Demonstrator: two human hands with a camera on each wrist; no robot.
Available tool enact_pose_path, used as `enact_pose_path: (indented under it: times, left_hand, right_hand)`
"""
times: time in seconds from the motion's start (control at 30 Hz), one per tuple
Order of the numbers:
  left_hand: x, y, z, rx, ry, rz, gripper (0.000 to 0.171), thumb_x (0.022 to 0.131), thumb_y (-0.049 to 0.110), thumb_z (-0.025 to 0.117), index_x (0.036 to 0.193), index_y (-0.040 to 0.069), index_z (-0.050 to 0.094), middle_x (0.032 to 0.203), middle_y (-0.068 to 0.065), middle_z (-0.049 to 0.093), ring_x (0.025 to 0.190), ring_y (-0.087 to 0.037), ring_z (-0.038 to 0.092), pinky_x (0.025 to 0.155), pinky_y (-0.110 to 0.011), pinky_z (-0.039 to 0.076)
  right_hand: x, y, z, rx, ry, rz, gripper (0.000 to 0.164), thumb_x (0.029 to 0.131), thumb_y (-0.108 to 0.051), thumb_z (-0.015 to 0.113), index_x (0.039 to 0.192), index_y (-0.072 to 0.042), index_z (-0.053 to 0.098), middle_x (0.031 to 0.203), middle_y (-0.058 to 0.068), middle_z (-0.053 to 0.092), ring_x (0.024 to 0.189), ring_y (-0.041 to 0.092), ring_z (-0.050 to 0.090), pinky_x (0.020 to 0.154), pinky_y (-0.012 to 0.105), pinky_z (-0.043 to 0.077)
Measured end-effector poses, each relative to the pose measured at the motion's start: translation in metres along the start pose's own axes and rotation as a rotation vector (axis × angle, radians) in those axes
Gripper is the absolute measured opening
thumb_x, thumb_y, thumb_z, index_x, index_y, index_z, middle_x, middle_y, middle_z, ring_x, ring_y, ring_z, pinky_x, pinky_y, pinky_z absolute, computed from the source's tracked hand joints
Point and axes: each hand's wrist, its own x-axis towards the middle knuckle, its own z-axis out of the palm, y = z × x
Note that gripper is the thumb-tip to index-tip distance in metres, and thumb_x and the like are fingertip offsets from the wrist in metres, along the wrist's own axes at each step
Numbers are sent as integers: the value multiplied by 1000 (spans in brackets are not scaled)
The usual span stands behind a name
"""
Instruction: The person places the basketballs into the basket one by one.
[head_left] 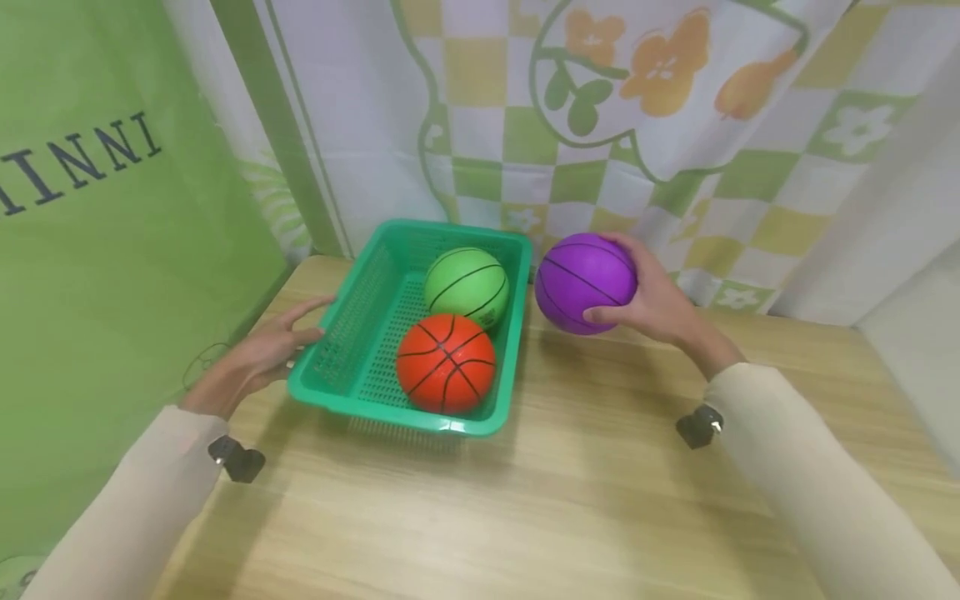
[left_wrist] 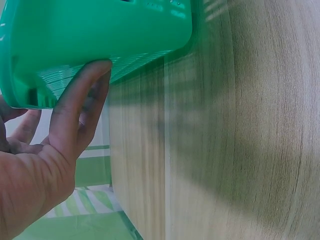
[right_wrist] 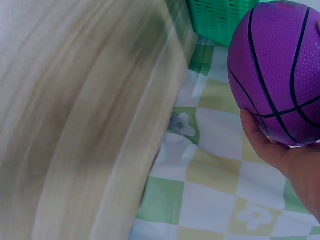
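Note:
A green plastic basket (head_left: 311,387) stands on the table and holds a green ball (head_left: 461,279) and an orange-red basketball (head_left: 446,367). My left hand (head_left: 258,354) is at the basket's left side, touching it with fairly straight fingers; the left wrist view has the thumb against the outer wall below the rim. To the right of the basket, my right hand (head_left: 652,296) grips a purple basketball (head_left: 577,279) from its right side, thumb in front. That ball is held above the table in the right wrist view, apart from the basket.
The wooden table (head_left: 600,500) reaches toward the front and right. Behind it hangs a checked curtain (head_left: 525,142) with fruit and flower prints. A green fabric panel (head_left: 112,275) with dark letters borders the left side. A pale wall (head_left: 915,317) is at the right.

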Motion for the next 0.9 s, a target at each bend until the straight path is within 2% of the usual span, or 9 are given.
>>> enact_pose_path:
  times: [0.2, 0.53, 0.67, 0.9]
  left_hand:
    - [-10, -3, -5, 11, 14, 7, 67, 107, 11, 42, 163, 24, 6, 140, -33, 40, 106, -31, 64, 90, -53, 54]
    - [-14, -7, -1, -22, 23, 6, 67, 107, 11, 41, 163, 25, 6, 139, -33, 41, 104, -31, 64, 89, -53, 55]
    - [-14, -8, 2, -30, 24, 5, 67, 107, 10, 41, 163, 25, 6, 137, -32, 43, 102, -31, 65, 88, -52, 55]
    - [-9, -2, 6, 27, 32, 4, 67, 106, 10, 42, 163, 24, 9, 145, -30, 37, 108, -32, 61, 89, -52, 55]
  right_hand:
    - [19, -14, 6, 0, -20, -49, 104, 66, -15, 91, 153, -15, 34, 147, 18, 41, 122, 43, 51, 94, 63, 49]
    - [39, -28, 18, 35, -42, -180, 98, 66, -12, 92, 149, -17, 41, 145, 11, 44, 122, 36, 52, 95, 60, 49]
    - [44, -36, 21, 18, -43, -174, 99, 66, -15, 92, 150, -19, 41, 145, 10, 43, 122, 35, 51, 95, 59, 49]
    - [51, -51, 31, -1, -49, -156, 104, 65, -21, 93, 153, -18, 36, 146, 14, 38, 126, 34, 47, 97, 57, 48]
